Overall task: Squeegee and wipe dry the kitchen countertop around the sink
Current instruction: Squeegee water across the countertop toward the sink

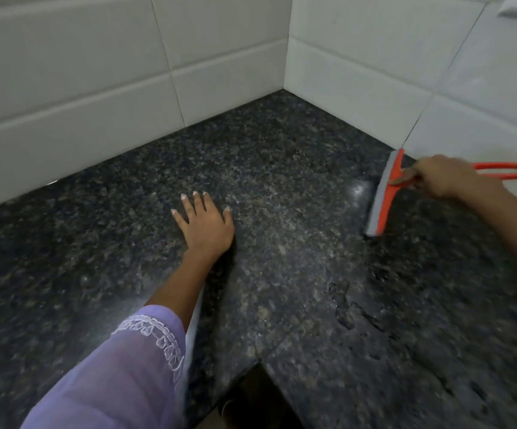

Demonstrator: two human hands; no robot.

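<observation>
Writing: none legible on any item in view; no brand or label seen on the squeegee [381, 195].

Tabletop [282, 187]: dark speckled granite, polished, L-shaped around an inside corner. Front edge steps in at lower centre, with dim floor visible below the notch. Glare patches at left and near the squeegee blade. Water film and scattered droplets [353, 308] lie on the right section, near the front; the middle area looks dull and streaked.

Walls: white rectangular tiles [74, 97] with thin dark grout lines, meeting at the corner behind the granite. A pale plate, partly cut off, sits at the top right edge.

Left hand [204, 226]: open, fingers spread, palm flat on the granite at centre. Purple sleeve [121, 373] with white embroidered cuff covers the forearm.

Right hand [443, 178]: closed around the orange handle of the squeegee, just behind the head. Orange loop of the handle projects past the hand toward the right edge.

Squeegee: at far right, beside the right wall. Grey blade edge faces left; its near end appears to touch the granite, far end close to the tile base. Slight motion blur on blade and right forearm.
</observation>
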